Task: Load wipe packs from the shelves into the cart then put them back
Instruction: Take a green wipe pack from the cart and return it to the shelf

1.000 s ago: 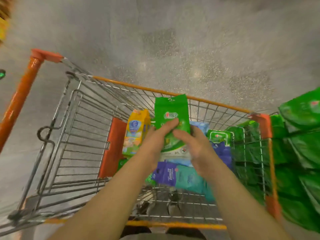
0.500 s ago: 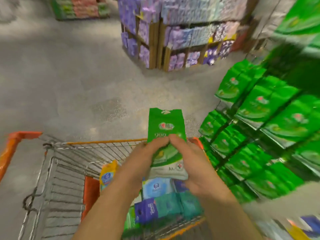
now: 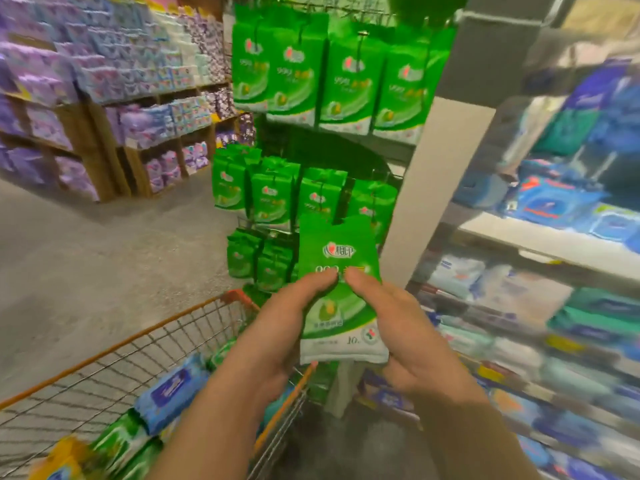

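A supermarket aisle with a grey speckled floor (image 3: 104, 271) now fills the view, where a second ago the head camera looked straight down into the cart; the gaze has lifted and swung toward the display. At far left stand wooden shelves of purple packs (image 3: 86, 98). Lower left, the orange-rimmed wire cart (image 3: 145, 344) holds blue and green wipe packs (image 3: 169, 389), so it is not yet unloaded. In the middle, a hanging rack of green wipe packs (image 3: 332, 77) rises in tiers on pegs. Before its lower tiers the green wipe pack (image 3: 337, 289), which was over the cart basket a moment ago, has been raised clear of the cart and is upright. The left hand (image 3: 273, 337) and the right hand (image 3: 408, 337) each grip a side of it, thumbs pressed on its front near the middle. At right run blurred shelves of blue packs (image 3: 554, 209). This looks like the put-back phase: the pack is headed for a peg, and its notched top must meet one.
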A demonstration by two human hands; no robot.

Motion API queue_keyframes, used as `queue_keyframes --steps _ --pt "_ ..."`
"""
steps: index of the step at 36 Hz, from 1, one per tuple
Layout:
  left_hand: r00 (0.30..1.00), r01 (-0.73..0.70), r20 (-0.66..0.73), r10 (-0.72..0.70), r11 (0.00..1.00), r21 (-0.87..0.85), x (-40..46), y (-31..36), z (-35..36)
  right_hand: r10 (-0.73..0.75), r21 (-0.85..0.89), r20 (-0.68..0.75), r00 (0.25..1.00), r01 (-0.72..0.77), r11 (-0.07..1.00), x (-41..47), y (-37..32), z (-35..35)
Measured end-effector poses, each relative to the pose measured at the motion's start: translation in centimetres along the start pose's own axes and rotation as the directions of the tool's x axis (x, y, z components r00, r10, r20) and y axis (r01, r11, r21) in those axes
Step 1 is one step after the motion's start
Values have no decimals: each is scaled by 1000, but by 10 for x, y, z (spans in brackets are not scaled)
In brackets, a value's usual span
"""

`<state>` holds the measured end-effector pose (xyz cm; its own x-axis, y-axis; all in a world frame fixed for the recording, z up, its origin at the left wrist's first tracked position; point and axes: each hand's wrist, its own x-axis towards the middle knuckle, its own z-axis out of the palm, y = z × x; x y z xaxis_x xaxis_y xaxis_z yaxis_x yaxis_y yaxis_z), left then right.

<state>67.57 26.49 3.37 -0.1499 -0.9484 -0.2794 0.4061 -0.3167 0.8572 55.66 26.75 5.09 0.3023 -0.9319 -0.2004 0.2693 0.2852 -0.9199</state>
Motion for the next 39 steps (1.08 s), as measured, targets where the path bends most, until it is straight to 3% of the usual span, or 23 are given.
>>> queue_keyframes --steps 3,7,10,14,16,19,21,23,30,34,39 --pt "995 33 97 -27 998 -59 15 -20 40 -15 -54 -133 991 7 999 -14 -3 -64" --pt "978 7 210 -19 998 58 36 -50 114 -57 -25 -268 962 52 998 -49 -19 -135" --pt "976 83 200 -88 996 31 52 -70 170 -61 15 -340 938 70 997 -78 -35 -171" --pt "928 131 334 -168 983 130 59 -111 244 -66 94 -425 903 117 989 -122 -53 -246" --pt "902 88 408 -141 985 145 69 -129 271 -63 119 -453 889 131 984 -139 -59 -279" --pt "904 75 394 -166 969 235 85 -156 313 -56 130 -501 864 139 982 -161 -68 -324" --pt "930 148 279 -238 940 309 97 -168 354 -74 116 -533 843 159 981 -174 -74 -349" --pt "928 136 287 -238 933 333 103 -178 380 -87 103 -550 830 170 980 -185 -81 -370" --pt "918 154 302 -257 933 324 116 -200 434 -99 134 -592 800 219 966 -204 -105 -424" --pt "868 171 413 -275 947 272 131 -209 446 -112 108 -600 792 218 970 -200 -118 -446" --pt "904 129 375 -207 966 224 161 -205 481 -152 36 -571 807 209 977 -183 -137 -475"
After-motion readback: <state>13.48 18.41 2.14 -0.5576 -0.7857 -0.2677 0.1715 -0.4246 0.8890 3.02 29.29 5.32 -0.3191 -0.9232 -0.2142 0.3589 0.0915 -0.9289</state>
